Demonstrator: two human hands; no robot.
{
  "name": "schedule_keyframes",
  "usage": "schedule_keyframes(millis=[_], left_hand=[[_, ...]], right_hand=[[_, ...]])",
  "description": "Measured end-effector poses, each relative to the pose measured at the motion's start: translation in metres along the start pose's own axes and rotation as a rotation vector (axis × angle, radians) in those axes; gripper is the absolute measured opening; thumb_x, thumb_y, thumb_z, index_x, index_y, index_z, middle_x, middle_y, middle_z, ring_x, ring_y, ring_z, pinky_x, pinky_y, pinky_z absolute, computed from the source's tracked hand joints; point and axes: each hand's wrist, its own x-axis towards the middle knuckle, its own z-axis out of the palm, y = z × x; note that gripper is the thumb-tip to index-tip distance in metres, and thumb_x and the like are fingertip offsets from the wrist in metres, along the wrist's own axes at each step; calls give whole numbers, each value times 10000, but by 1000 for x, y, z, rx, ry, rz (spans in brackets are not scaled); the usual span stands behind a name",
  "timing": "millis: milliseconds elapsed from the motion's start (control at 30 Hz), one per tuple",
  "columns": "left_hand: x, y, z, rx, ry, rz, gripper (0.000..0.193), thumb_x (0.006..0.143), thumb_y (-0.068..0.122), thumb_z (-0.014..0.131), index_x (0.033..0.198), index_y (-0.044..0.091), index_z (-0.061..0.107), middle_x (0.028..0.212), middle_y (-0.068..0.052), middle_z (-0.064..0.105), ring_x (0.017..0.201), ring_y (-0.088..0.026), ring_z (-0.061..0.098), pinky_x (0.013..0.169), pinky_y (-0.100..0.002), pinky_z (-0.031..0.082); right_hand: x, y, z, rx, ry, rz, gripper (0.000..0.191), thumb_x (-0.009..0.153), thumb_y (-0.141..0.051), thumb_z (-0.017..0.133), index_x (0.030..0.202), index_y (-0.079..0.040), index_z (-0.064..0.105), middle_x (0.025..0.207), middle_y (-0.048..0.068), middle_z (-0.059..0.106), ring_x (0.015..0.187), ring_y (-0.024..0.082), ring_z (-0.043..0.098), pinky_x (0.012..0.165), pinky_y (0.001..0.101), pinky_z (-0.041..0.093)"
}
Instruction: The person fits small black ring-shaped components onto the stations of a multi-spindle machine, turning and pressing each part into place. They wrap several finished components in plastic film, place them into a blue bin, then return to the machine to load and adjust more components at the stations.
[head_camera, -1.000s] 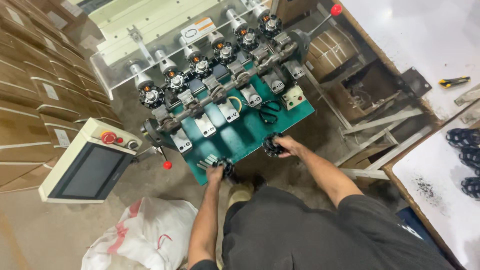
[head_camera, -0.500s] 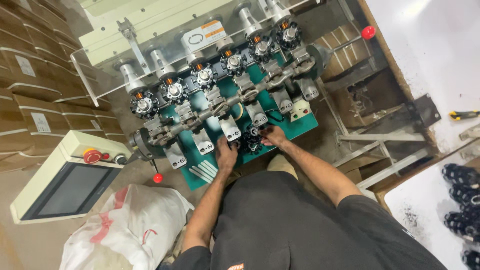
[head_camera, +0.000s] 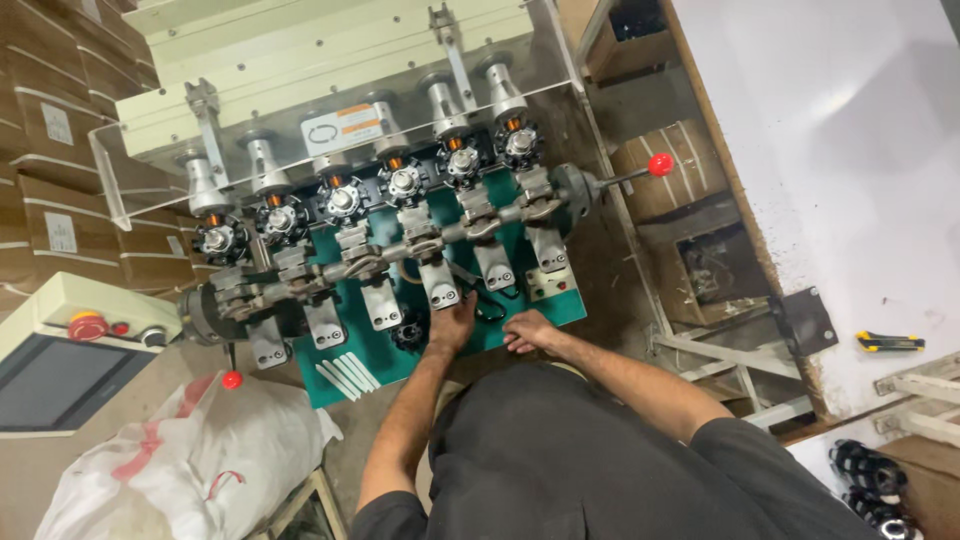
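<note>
A green-based winding machine (head_camera: 545, 305) stands in front of me, with a row of several black round parts (head_camera: 405, 182) on its spindles. My left hand (head_camera: 452, 325) rests on the green plate just below a metal clamp (head_camera: 440, 285), fingers curled; whether it holds anything I cannot tell. A small black round part (head_camera: 407, 335) lies just left of it. My right hand (head_camera: 530, 330) lies flat on the plate's front edge, fingers spread, next to a black wire loop (head_camera: 488, 305). Three white sticks (head_camera: 347, 376) lie on the plate's left corner.
A control box with a screen and red button (head_camera: 85, 325) sits at left. A white sack (head_camera: 190, 460) lies below it. Red-knobbed levers stick out at right (head_camera: 659, 164) and left (head_camera: 232, 380). Stacked cartons (head_camera: 50, 120) stand far left. A white table (head_camera: 850, 150) holds a yellow knife (head_camera: 888, 342).
Both hands moved up from the plate's front edge toward the clamps, and my head has shifted, so the machine now sits higher and closer in view.
</note>
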Motion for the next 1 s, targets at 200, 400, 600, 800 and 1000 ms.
schedule_keyframes(millis=[200, 400, 600, 800, 1000], left_hand=[[21, 50, 19, -1321, 189, -439, 408, 1083, 388, 448, 1270, 71, 622, 1192, -70, 672, 1101, -264, 634, 943, -414, 488], [56, 131, 37, -2254, -79, -617, 438, 1083, 494, 528, 1116, 67, 620, 933, -84, 706, 740, -222, 679, 563, -345, 543], [74, 156, 16, -2391, -152, -294, 678, 1051, 608, 370, 1268, 57, 699, 979, -91, 741, 795, -218, 701, 655, -316, 584], [85, 146, 16, -2120, -216, -545, 704, 984, 610, 346, 1241, 38, 665, 1066, -101, 766, 904, -254, 736, 796, -392, 598], [75, 144, 20, -2281, -234, -297, 760, 1072, 636, 346, 1323, -13, 653, 1188, -147, 757, 946, -244, 715, 758, -345, 546]], right_hand=[[-8, 14, -45, 489, -206, -40, 276, 977, -291, 622, 1170, -101, 672, 1088, 109, 760, 889, 212, 741, 725, 323, 596], [-15, 30, -82, 923, -224, -188, 156, 1032, -174, 654, 1095, -31, 651, 1036, 100, 729, 973, 208, 748, 789, 323, 588], [-25, 7, -101, 832, -134, -325, 137, 946, -89, 661, 1065, -24, 678, 1000, 89, 752, 896, 175, 739, 740, 316, 584], [-31, -7, -122, 620, -97, -297, 164, 931, -105, 666, 1015, 31, 703, 929, 102, 746, 824, 205, 746, 633, 282, 589], [-20, -8, -125, 779, -210, -144, 96, 941, -79, 700, 984, 3, 726, 859, 80, 724, 685, 108, 647, 593, 212, 545]])
